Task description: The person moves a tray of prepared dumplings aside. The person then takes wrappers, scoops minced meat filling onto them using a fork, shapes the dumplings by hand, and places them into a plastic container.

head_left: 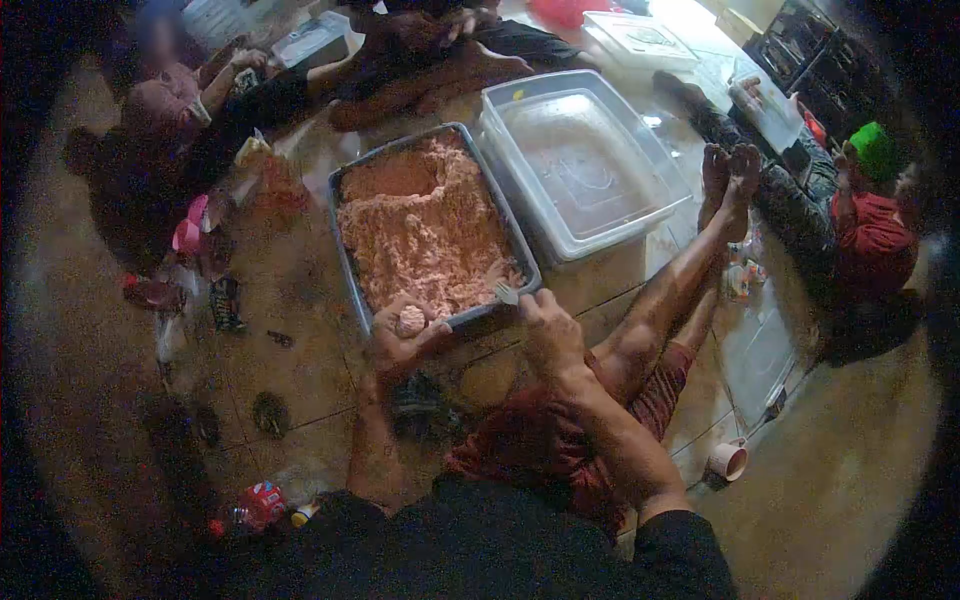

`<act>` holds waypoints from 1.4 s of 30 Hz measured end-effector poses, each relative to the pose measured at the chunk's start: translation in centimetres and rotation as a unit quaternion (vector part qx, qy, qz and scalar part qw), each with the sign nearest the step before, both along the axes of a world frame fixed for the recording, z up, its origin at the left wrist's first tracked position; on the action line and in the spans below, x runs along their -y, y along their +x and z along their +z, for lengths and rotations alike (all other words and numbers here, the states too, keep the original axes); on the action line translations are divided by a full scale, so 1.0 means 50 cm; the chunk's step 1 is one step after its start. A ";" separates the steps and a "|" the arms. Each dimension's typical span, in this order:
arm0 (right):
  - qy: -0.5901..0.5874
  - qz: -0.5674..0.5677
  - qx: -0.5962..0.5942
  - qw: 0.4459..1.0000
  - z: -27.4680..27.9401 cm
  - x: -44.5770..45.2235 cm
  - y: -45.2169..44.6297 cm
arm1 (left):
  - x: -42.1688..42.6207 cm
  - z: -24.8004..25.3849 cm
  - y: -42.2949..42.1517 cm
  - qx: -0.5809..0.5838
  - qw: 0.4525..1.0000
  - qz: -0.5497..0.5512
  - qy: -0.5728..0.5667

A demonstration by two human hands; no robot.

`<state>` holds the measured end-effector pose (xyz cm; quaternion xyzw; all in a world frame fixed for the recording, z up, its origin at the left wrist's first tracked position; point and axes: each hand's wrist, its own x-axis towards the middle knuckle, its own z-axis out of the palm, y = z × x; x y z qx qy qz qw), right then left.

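A grey tub (350,262) full of crumbly pinkish-orange mixture (425,235) stands on the tiled floor in front of me. Over its near left corner is my left hand (400,335), its fingers curled round a small pale pink ball (411,319). My right hand (549,325) is closed on the handle of a fork (506,293), whose tines point left above the tub's near right corner. The mixture has a hollow in its far left part.
A clear plastic bin (575,165) stands right of the tub. Several people sit around on the floor, legs stretched out. A pink mug (728,460) is at the lower right, sandals (226,304) at the left, and a red package (262,503) at the lower left.
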<state>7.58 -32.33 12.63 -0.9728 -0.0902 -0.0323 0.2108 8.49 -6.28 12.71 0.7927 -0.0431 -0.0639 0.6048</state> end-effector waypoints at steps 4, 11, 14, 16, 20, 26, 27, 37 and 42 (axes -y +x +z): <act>-0.009 0.012 -0.033 0.999 0.036 0.019 -0.042 | 0.007 -0.005 -0.004 0.068 0.997 0.030 -0.003; 0.084 -0.024 -0.001 0.996 0.022 0.019 -0.038 | 0.017 -0.013 -0.005 -0.059 0.994 0.023 -0.092; 0.041 -0.037 0.022 0.998 0.010 0.011 -0.004 | 0.009 -0.005 0.001 -0.108 0.991 0.034 -0.077; 0.014 -0.029 0.046 0.998 0.002 0.014 0.000 | 0.011 0.004 0.005 -0.173 0.980 0.037 -0.088; 0.112 0.014 -0.011 0.994 0.040 0.027 -0.028 | 0.018 0.021 -0.001 0.085 0.993 -0.028 0.073; 0.289 0.116 0.008 0.950 0.091 -0.007 -0.064 | 0.055 -0.009 -0.005 0.037 0.997 -0.043 -0.045; 0.258 0.136 -0.038 0.956 0.082 -0.008 -0.067 | 0.052 -0.032 0.002 0.078 0.995 -0.059 0.002; 0.335 0.054 -0.019 0.940 0.113 -0.022 -0.083 | 0.056 -0.095 0.016 0.202 0.977 -0.002 0.064; 0.307 0.089 0.013 0.947 0.082 -0.031 -0.085 | 0.059 -0.060 -0.003 0.152 0.988 -0.017 -0.014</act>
